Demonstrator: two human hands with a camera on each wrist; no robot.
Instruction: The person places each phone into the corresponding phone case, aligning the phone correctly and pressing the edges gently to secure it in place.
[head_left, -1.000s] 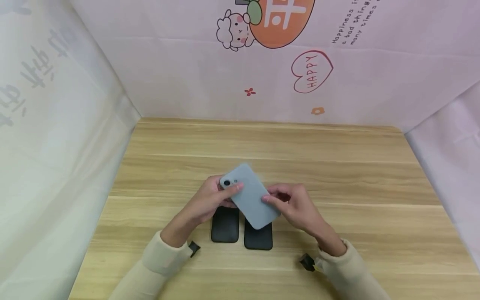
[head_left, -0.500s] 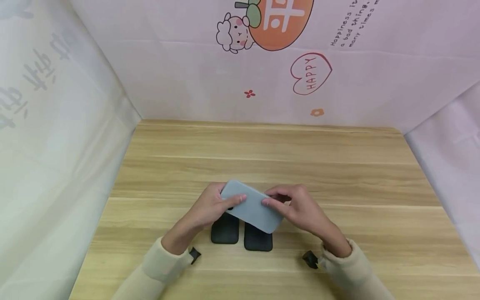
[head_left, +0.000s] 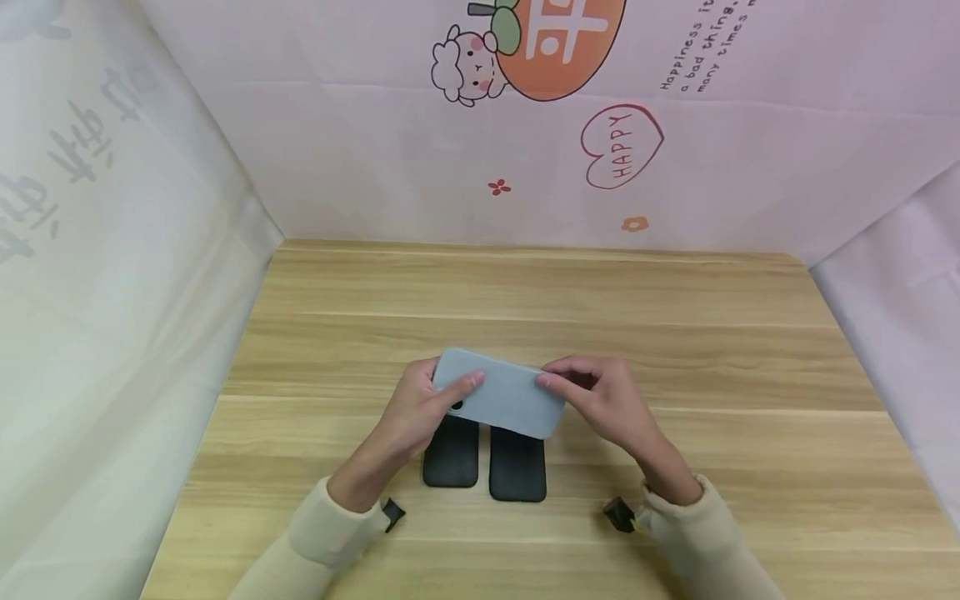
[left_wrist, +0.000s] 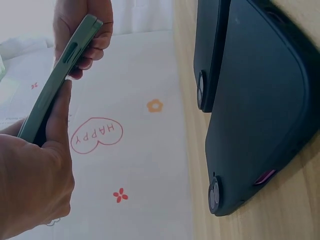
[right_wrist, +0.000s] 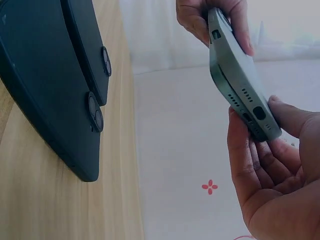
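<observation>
A phone in a pale blue-green case (head_left: 498, 398) is held between both hands above the table, its back with the camera hole facing up. My left hand (head_left: 416, 408) grips the camera end, thumb across the back. At the other end my right hand (head_left: 606, 404) pinches the long edge between thumb and fingers. The right wrist view shows the bottom end of the cased phone (right_wrist: 245, 95), with a gap along one side between case and phone. Two black phones or cases, a left one (head_left: 452, 457) and a right one (head_left: 517, 468), lie beneath, partly covered.
Pale wood-grain table (head_left: 360, 292) lies under everything. A printed white cloth (head_left: 375, 158) rises behind it, and more white cloth (head_left: 150, 292) hangs at both sides. Black wrist devices (head_left: 619, 515) protrude from the sleeves.
The cased phone has turned from a steep slant to nearly crosswise, its camera corner swinging toward the near side. Both hands keep hold of it, and the black items have not moved.
</observation>
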